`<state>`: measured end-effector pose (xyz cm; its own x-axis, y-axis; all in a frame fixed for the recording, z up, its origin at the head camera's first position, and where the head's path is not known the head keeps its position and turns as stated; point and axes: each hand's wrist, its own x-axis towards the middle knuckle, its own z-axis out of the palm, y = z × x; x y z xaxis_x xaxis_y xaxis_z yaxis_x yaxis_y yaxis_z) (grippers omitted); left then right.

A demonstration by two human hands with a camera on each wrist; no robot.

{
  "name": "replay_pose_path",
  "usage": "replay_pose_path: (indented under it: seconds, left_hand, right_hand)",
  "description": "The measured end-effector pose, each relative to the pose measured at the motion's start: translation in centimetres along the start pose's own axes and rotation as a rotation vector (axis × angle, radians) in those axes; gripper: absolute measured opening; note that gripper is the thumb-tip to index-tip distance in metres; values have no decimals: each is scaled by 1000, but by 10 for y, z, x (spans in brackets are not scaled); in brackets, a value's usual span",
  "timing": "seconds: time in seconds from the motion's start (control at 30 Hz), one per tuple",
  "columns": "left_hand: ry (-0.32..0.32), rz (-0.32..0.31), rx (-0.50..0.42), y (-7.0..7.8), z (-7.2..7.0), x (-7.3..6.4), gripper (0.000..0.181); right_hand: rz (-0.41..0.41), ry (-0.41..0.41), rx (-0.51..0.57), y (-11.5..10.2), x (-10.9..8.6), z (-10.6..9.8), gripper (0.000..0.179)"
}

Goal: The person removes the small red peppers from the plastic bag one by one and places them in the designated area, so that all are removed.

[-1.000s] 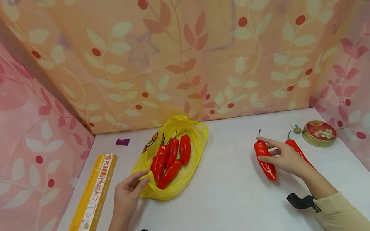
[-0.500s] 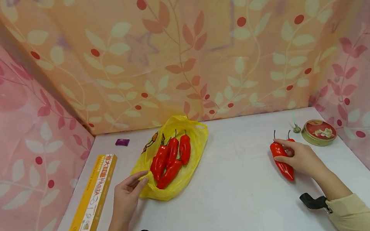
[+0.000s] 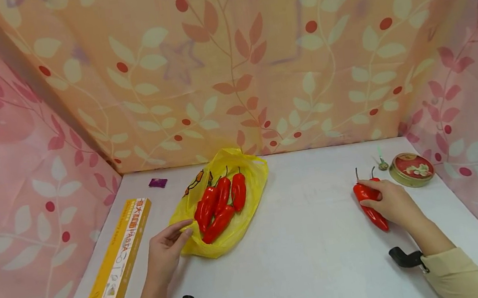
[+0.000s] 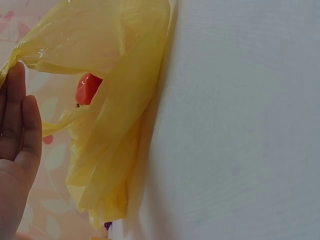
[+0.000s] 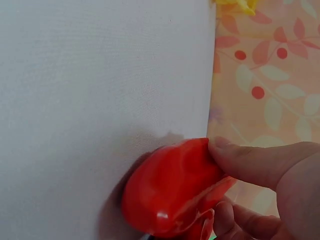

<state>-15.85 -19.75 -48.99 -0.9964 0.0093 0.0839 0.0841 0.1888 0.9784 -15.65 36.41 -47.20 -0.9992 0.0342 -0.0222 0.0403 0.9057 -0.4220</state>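
Note:
My left hand [image 3: 163, 253] pinches the near left edge of a yellow plastic bag [image 3: 255, 179], which lies spread on the table; in the left wrist view the bag's film [image 4: 120, 105] is drawn up toward the fingertips. Several glossy red chili peppers [image 3: 217, 226] with dark stems lie in the bag. On the right side, my right hand [image 3: 395, 204] holds a red chili pepper [image 3: 374, 216] between thumb and fingers, low over or on the table. A second red chili pepper [image 3: 375, 179] sits right beside it, mostly hidden by the hand.
A long yellow pasta box [image 3: 117, 255] lies at the left. Behind it is a small purple packet [image 3: 158, 182]. A round red-and-gold tin [image 3: 412, 169] and a small greenish item [image 3: 382, 165] stand at the right back. Patterned cloth walls enclose the white table [image 3: 291, 273].
My right hand has carried the chili pepper to the right, up against the other pepper there. The left hand keeps its place at the bag's edge.

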Motion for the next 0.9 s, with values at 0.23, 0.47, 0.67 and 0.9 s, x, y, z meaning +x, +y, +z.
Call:
replay_pose_path:
  seconds: [0.23, 0.47, 0.67, 0.9]
  left_hand:
    - [6, -2, 5, 1, -1, 1, 32]
    - [5, 9, 7, 2, -1, 1, 31]
    - [7, 33, 10, 1, -2, 1, 31]
    - [20, 23, 23, 1, -4, -1, 31]
  right_hand:
    - [17, 13, 4, 1, 0, 0, 66]
    - [36, 26, 1, 3, 2, 2, 67]
    - [46, 16, 25, 2, 1, 1, 66]
    - [67, -19, 51, -1, 1, -4, 68]
